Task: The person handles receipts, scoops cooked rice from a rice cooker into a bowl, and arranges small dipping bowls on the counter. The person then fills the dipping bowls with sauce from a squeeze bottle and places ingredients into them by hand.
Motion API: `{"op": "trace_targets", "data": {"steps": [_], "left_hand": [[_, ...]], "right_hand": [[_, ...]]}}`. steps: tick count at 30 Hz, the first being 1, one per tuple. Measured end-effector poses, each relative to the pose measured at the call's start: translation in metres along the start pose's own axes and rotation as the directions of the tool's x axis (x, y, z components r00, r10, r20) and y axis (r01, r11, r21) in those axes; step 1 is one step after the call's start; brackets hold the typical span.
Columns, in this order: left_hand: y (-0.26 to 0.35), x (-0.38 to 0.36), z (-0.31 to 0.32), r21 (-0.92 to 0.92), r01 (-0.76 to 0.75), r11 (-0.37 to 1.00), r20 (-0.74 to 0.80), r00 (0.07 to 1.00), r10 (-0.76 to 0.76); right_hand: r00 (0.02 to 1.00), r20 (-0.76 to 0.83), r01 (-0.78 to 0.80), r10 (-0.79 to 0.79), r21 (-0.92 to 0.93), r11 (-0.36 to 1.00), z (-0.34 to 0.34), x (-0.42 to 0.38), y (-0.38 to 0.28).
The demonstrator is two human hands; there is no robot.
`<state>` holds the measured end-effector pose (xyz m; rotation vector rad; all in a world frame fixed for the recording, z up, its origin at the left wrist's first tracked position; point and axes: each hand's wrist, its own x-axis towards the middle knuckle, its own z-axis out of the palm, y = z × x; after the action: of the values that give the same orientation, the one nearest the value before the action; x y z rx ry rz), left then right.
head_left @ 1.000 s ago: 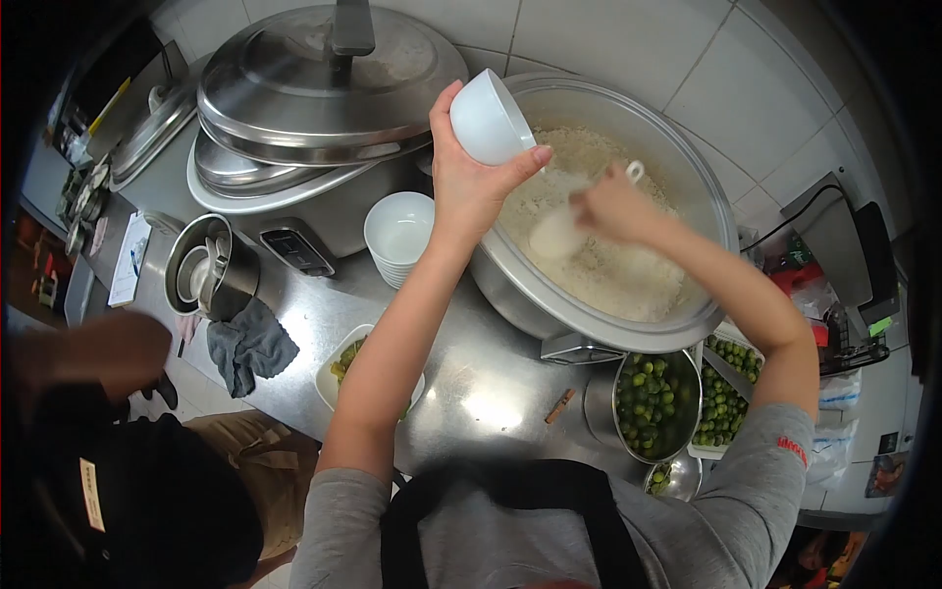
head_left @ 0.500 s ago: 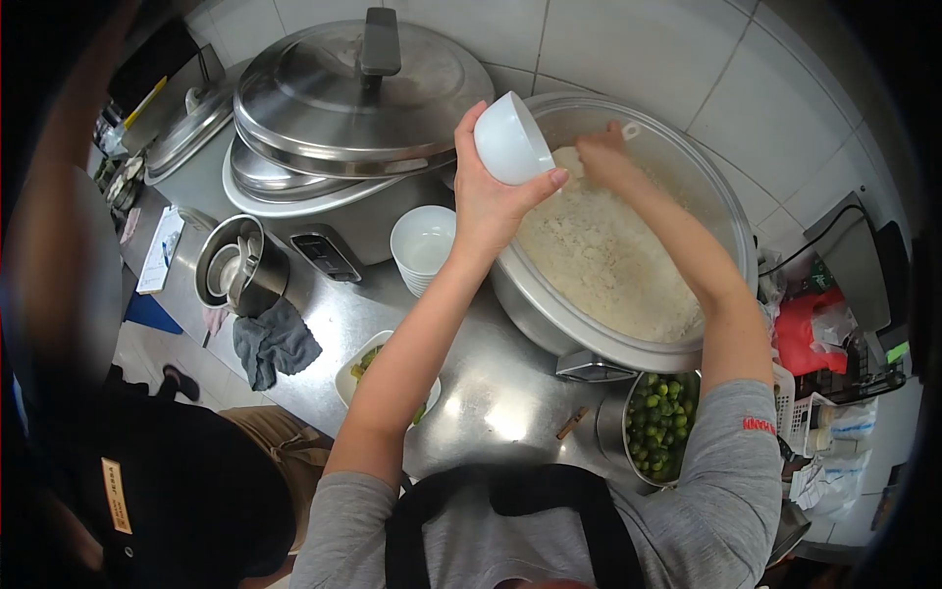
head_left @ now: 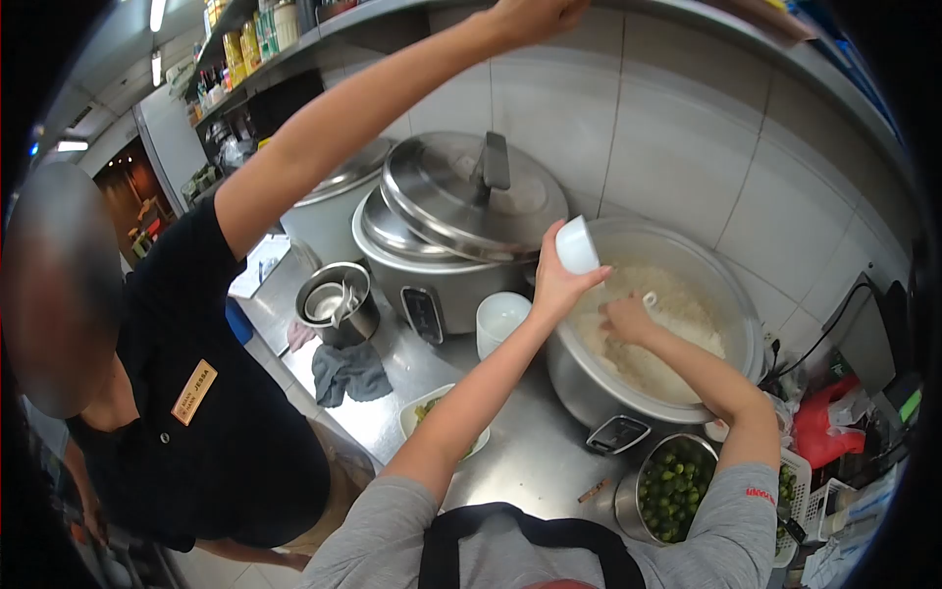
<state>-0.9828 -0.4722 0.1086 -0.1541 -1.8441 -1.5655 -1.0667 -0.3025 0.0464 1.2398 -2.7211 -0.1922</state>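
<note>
White bowl, centre frame: tilted in the left hand, fingers curled round it, apparently to face the cooker. White-handled utensil, right of centre: right hand closed around it at the rice; head hidden.

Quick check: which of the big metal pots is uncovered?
The rightmost pot, with the right hand inside it and rice showing; the middle pot and back-left pot have lids on top.

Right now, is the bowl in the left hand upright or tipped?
Tipped: the white bowl is held sideways in the left hand, its rim turned toward the rice cooker rather than up.
</note>
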Motion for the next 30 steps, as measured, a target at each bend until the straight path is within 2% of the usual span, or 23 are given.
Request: {"op": "trace_targets", "data": {"steps": [3, 5, 7, 11, 13, 15, 16, 17, 19, 20, 21, 23, 24, 26, 27, 29, 30], "left_hand": [[-0.006, 0.004, 0.002, 0.002, -0.069, 0.998, 0.003, 0.998, 0.069], [-0.007, 0.003, 0.003, 0.004, -0.057, 0.998, 0.003, 0.998, 0.057], [-0.008, 0.003, 0.003, 0.001, -0.049, 0.999, 0.01, 0.999, 0.049], [-0.007, 0.002, 0.005, -0.008, -0.036, 0.999, 0.009, 0.999, 0.036], [-0.01, 0.004, 0.001, 0.006, -0.026, 1.0, -0.015, 1.0, 0.026], [-0.014, 0.005, 0.004, -0.037, -0.02, 0.999, 0.002, 1.0, 0.02], [-0.018, 0.007, 0.006, -0.058, -0.057, 0.997, -0.017, 0.998, 0.056], [-0.013, 0.005, 0.005, -0.069, -0.059, 0.996, -0.011, 0.998, 0.058], [-0.011, 0.005, 0.005, 0.02, -0.115, 0.993, -0.014, 0.993, 0.115], [-0.017, 0.005, 0.006, -0.035, -0.08, 0.996, 0.018, 0.997, 0.08], [-0.018, 0.005, 0.008, -0.126, -0.058, 0.99, -0.003, 0.998, 0.059], [-0.011, 0.004, 0.007, -0.14, -0.022, 0.99, 0.003, 1.0, 0.023], [-0.007, 0.003, 0.006, -0.137, 0.001, 0.991, 0.012, 1.0, 0.001], [-0.003, 0.001, 0.005, -0.145, 0.032, 0.989, 0.03, 0.999, -0.028], [-0.001, 0.001, 0.005, -0.151, 0.044, 0.988, 0.04, 0.998, -0.038], [-0.003, 0.0, 0.004, -0.132, 0.069, 0.989, 0.043, 0.997, -0.064], [-0.005, 0.001, 0.004, -0.145, 0.08, 0.986, 0.057, 0.996, -0.072]], "right_hand": [[0.998, 0.036, 0.056, -0.057, 0.044, 0.998, 0.002, -0.01, 0.006], [0.993, 0.065, 0.096, -0.101, 0.079, 0.992, -0.007, -0.015, 0.008], [0.968, 0.222, 0.097, -0.117, 0.098, 0.99, -0.015, -0.022, 0.006], [0.936, 0.314, 0.146, -0.157, 0.06, 0.987, -0.041, -0.035, 0.002], [0.928, 0.301, 0.22, -0.221, 0.037, 0.975, -0.044, -0.025, 0.01], [0.979, 0.091, 0.189, -0.182, -0.077, 0.979, -0.041, -0.009, 0.018], [0.983, 0.104, 0.166, -0.154, -0.117, 0.979, -0.066, -0.001, 0.012], [0.993, -0.008, 0.116, -0.117, -0.078, 0.99, -0.079, 0.005, 0.007], [0.987, -0.002, 0.159, -0.162, -0.176, 0.971, -0.077, 0.019, 0.006], [0.979, 0.015, 0.199, -0.201, -0.244, 0.949, -0.07, 0.02, 0.003], [0.984, 0.034, 0.177, -0.174, -0.226, 0.958, -0.068, 0.013, -0.004], [0.955, 0.112, 0.287, -0.274, -0.129, 0.949, -0.071, 0.001, -0.012], [0.957, 0.123, 0.277, -0.262, -0.121, 0.953, -0.066, -0.007, -0.012], [0.926, 0.074, 0.374, -0.369, -0.073, 0.924, -0.055, -0.026, -0.014], [0.929, 0.083, 0.366, -0.36, -0.065, 0.928, -0.052, -0.035, -0.013], [0.877, 0.089, 0.481, -0.473, -0.122, 0.868, -0.056, -0.055, -0.01], [0.879, 0.092, 0.476, -0.468, -0.117, 0.872, -0.061, -0.061, -0.009]]}}
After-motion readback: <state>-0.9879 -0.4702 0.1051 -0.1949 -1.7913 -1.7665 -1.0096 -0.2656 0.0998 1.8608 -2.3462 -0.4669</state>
